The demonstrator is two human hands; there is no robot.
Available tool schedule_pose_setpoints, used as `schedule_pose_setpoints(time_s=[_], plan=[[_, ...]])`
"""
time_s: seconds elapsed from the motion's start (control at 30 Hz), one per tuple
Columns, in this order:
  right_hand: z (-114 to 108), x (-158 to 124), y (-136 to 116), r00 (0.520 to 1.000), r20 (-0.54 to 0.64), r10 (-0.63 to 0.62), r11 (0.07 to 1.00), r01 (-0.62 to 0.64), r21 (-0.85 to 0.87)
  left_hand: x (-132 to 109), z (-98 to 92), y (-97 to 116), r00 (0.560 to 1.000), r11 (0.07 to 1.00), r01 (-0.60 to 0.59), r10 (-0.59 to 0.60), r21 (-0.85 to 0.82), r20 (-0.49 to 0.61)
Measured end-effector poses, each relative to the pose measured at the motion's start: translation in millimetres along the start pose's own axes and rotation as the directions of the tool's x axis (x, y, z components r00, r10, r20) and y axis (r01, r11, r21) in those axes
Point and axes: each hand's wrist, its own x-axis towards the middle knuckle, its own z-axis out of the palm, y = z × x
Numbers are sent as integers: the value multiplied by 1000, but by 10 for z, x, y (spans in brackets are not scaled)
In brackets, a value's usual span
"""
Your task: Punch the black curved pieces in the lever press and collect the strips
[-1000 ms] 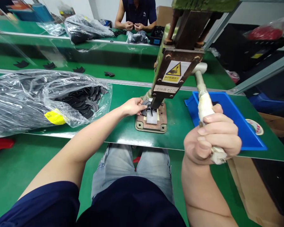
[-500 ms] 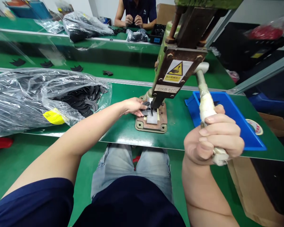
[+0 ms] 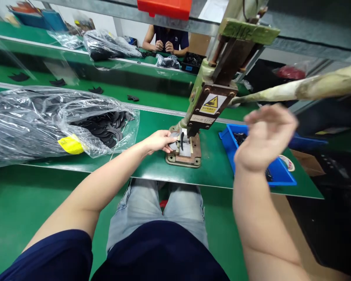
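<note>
My left hand [image 3: 160,141] pinches a flat grey piece [image 3: 173,141] at the left side of a hand press's base plate [image 3: 196,150]. A small curved black piece [image 3: 182,141] lies on the metal plate beside it, under the ram of the hand press [image 3: 206,105]. The ram's lower end is above that piece. My right hand [image 3: 265,136] is off the lever, raised over a blue tray, blurred, its fingers loosely bent and holding nothing I can see. The press lever [image 3: 310,86] now points to the right, above that hand.
On the left lies a clear plastic bag [image 3: 32,125] full of black curved pieces [image 3: 107,128]. The blue tray [image 3: 228,142] holds dark parts. Several black pieces [image 3: 96,90] lie on the green strip behind. Across from me, a person's hands [image 3: 164,47] rest near a black bin [image 3: 192,62].
My right hand has let go of the lever, which has swung up to the right. The ram has risen a little. My left hand stays at the base, and the view has shifted.
</note>
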Motion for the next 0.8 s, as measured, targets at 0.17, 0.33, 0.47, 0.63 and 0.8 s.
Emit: schedule_pose_setpoints(time_s=[0.17, 0.33, 0.47, 0.63, 0.8], plan=[[474, -497, 309, 974, 146, 170, 981, -182, 71, -489, -4, 64, 992, 993, -109, 111, -37, 58], [786, -832, 520, 938, 207, 278, 948, -303, 99, -687, 77, 70, 989, 992, -121, 123, -25, 85], [881, -904, 547, 939, 188, 288, 948, -308, 83, -742, 90, 78, 989, 992, -123, 123, -13, 83], [875, -957, 495, 950, 193, 244, 968, -251, 11, -776, 69, 136, 981, 997, -67, 72, -34, 180], [758, -894, 438, 939, 291, 181, 981, -151, -123, -725, -2, 156, 988, 993, -84, 72, 83, 139]])
